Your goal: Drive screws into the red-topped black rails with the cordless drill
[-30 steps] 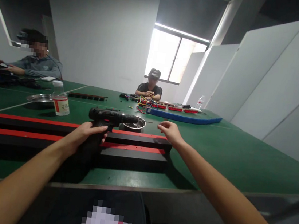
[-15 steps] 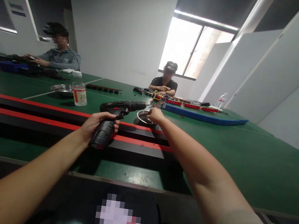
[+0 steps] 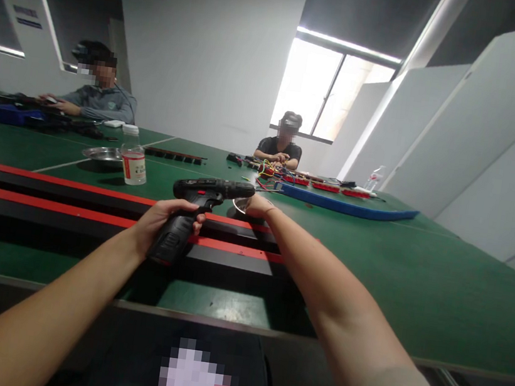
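Note:
My left hand (image 3: 163, 222) is closed round the grip of a black cordless drill (image 3: 176, 233), whose chuck and thin bit point right. My right hand (image 3: 258, 206) reaches into a small metal bowl (image 3: 238, 205) just beyond the drill's nose. The fingers of that hand are hidden by the bowl and the drill, so what they touch does not show. Beneath the drill lie two long black bars with red top faces (image 3: 93, 212), side by side along the near part of the table.
On the green table (image 3: 438, 293) stand a labelled plastic bottle (image 3: 134, 164) and a metal dish (image 3: 101, 153). A long blue strip (image 3: 346, 204) lies behind my right hand, near wires and red parts (image 3: 325, 187). Two people sit across the table; a second bottle (image 3: 375, 178) is far right.
My right hand has gone lower and deeper into the bowl. The drill has shifted slightly, its bit now passing above my right hand. The view has moved a little.

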### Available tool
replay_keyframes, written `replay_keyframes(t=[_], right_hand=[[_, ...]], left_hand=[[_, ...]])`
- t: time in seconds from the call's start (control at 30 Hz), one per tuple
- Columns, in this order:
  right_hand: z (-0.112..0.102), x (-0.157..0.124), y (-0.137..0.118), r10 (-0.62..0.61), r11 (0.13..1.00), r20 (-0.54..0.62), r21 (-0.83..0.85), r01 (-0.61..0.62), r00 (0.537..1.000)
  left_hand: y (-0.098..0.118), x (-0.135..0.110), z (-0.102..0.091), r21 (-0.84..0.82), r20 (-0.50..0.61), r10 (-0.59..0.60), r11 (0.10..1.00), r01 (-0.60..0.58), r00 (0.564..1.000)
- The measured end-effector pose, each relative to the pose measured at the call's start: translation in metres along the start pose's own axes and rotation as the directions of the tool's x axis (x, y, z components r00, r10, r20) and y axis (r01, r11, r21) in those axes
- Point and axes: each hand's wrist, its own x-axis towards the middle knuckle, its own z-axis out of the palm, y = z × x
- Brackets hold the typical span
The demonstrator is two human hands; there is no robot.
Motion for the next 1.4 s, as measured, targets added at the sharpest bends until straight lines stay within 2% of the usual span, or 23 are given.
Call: replay_keyframes(t=[0.13,0.3,0.47,0.53,0.6,0.73,0.87,0.93,1.07,1.23,1.4], right_hand=[[-0.002,-0.005,0.002,0.033,0.999,-0.012,-0.040,-0.033,0.999],[-0.007,-0.012,0.004,0.059,0.997,-0.062,-0.045,-0.062,0.996],[-0.025,-0.030,0.012,0.076,0.989,-0.156,0.134,-0.055,0.985],[-0.032,-0.042,0.017,0.066,0.974,-0.207,0.228,-0.017,0.976],[-0.035,-0.058,0.023,0.054,0.934,-0.240,0.355,0.036,0.969],[-0.036,-0.095,0.032,0.097,0.775,-0.251,0.627,0.085,0.963],[-0.034,-0.133,0.038,0.158,0.630,-0.224,0.773,0.076,0.962],[-0.033,-0.145,0.040,0.169,0.595,-0.228,0.799,0.086,0.959],[-0.026,-0.154,0.042,0.161,0.578,-0.283,0.804,0.142,0.945],[-0.020,-0.154,0.044,0.185,0.462,-0.309,0.865,0.195,0.933],[-0.023,-0.159,0.039,0.139,0.421,-0.293,0.882,0.211,0.946]], left_hand=[[-0.001,0.001,-0.002,-0.026,0.022,0.005,1.000,-0.004,1.000],[0.000,-0.004,-0.002,-0.019,-0.017,-0.067,0.998,0.067,0.998],[-0.001,-0.008,-0.001,0.001,-0.025,-0.083,0.997,0.083,0.996],[-0.001,-0.008,0.001,-0.007,-0.029,-0.075,0.997,0.075,0.997],[0.000,-0.008,0.002,-0.010,-0.048,-0.067,0.998,0.066,0.997],[-0.001,-0.009,0.002,0.041,-0.078,-0.048,0.998,0.051,0.996],[-0.005,-0.011,-0.001,0.150,-0.071,-0.016,0.988,0.027,0.997],[-0.007,-0.012,-0.003,0.206,-0.068,0.009,0.978,0.005,0.998],[-0.009,-0.012,-0.005,0.263,-0.063,0.066,0.964,-0.048,0.996],[-0.010,-0.014,-0.003,0.323,-0.113,0.109,0.944,-0.067,0.988],[-0.012,-0.016,0.001,0.341,-0.136,0.136,0.937,-0.083,0.981]])
